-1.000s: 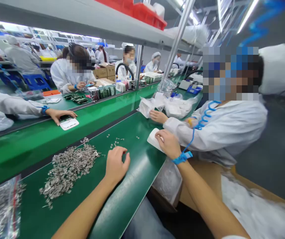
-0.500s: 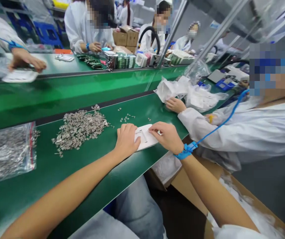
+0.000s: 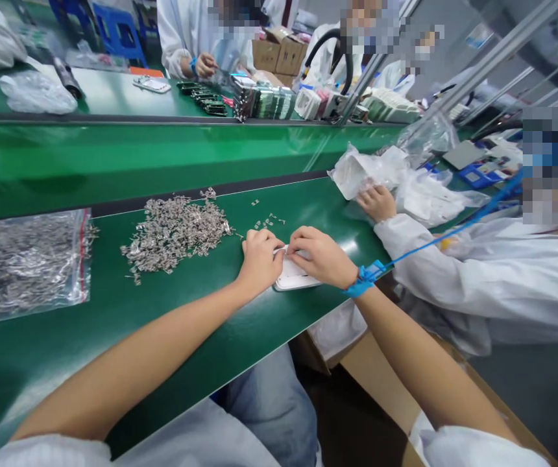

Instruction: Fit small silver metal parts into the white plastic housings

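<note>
A flat white plastic casing (image 3: pixel 298 275) lies on the green bench before me, partly covered by both hands. My left hand (image 3: pixel 261 263) is closed at its left end, thumb and fingertips on the rim. Curled over the casing's far side, my right hand (image 3: pixel 322 256) has its fingertips pinched close to the left thumb. Whatever is between those fingertips is too small or hidden to tell. Left of my hands spreads a pile of small metal clips (image 3: pixel 179 233). A few loose clips (image 3: pixel 264 224) lie just beyond my fingers.
A zip bag of metal parts (image 3: pixel 26 272) lies at the left. To the right, a co-worker's hand (image 3: pixel 379 202) touches white plastic bags (image 3: pixel 420 194). A blue cord (image 3: pixel 454 228) runs from my right wristband. Behind a green raised ledge (image 3: pixel 162 152) stand stacked parts.
My left hand has gone from lying over the casing to gripping its left end. My right fingertips have come in beside the left thumb. The view has shifted; a co-worker's hand at far left is gone.
</note>
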### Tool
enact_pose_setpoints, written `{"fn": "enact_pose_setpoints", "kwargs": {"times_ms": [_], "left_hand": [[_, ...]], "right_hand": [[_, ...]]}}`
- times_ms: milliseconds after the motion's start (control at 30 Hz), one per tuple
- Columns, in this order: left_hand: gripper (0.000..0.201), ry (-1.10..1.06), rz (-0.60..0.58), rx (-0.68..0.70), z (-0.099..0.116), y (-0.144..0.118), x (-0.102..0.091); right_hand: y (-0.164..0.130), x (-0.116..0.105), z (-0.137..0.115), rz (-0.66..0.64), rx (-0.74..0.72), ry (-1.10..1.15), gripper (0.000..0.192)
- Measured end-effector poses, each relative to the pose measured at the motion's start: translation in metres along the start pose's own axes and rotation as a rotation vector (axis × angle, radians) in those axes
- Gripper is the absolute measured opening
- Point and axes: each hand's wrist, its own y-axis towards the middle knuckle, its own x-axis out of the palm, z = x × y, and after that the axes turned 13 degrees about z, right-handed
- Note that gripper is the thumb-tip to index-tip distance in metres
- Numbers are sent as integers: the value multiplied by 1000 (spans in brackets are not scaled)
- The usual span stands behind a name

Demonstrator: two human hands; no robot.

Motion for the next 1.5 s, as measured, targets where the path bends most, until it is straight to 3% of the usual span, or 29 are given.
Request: {"fn": "enact_pose_setpoints", "kwargs": {"times_ms": [267,367,433,533,667,1000,1300,1500], "left_hand": [[12,11,-19,-17,3,2,-2],[8,9,-31,-34,4,3,-2],[8,10,-36,-42,4,3,-2],[10,9,-52,-42,4,3,-2],[8,15,-67,-26,5,4,-3],[7,57,-83,1,5,4,-2],[9,217,-53,146,5,0,3],[13,297,-68,217,4,4,2]], "right_hand": [[11,2,6,-58,133,11,7],[9,2,10,-65,111,18,8],[0,0,10,-29,34,39,3],[-21,-3,8,96,-74,26,13],[-39,-3,8,208,-89,17,19],[-38,3,8,218,-55,19,20],[-37,3,5,188,-72,-23,20],[-41,0,7,312,46,167,17]]}}
